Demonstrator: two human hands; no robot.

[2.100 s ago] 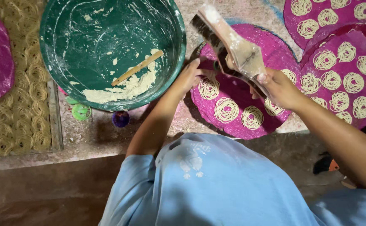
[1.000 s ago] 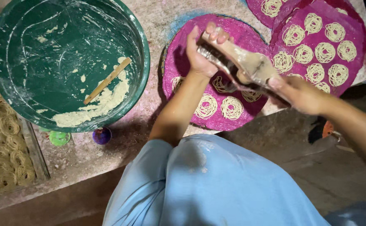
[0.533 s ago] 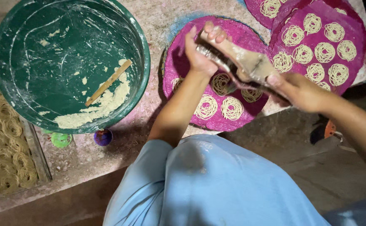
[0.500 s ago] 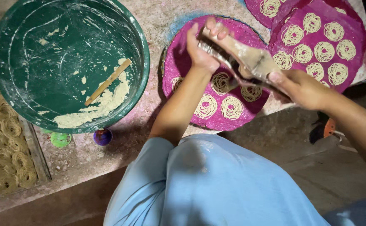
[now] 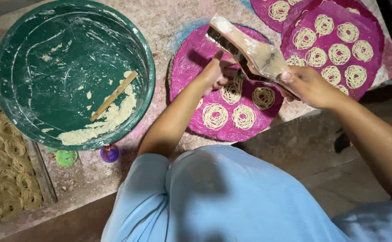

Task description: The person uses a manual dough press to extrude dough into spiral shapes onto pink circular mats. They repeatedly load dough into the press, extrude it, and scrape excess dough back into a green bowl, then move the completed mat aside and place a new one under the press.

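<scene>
Large green plastic basin [image 5: 30,49] holding pale dough remnants [image 5: 99,123], thin wooden stick [image 5: 114,95]; below it small green cap [image 5: 66,157], purple cap [image 5: 109,153]; straw mat [image 5: 1,179] left.

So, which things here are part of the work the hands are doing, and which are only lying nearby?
In use:
- left hand and right hand, both on the wooden press
- pink round mat under it
- noodle coils on the mat

Lying about:
- green basin with dough and stick
- small green lid
- small purple lid

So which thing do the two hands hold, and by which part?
A wooden noodle press: the right hand grips its handle end, the left hand holds its underside near the middle.
</scene>
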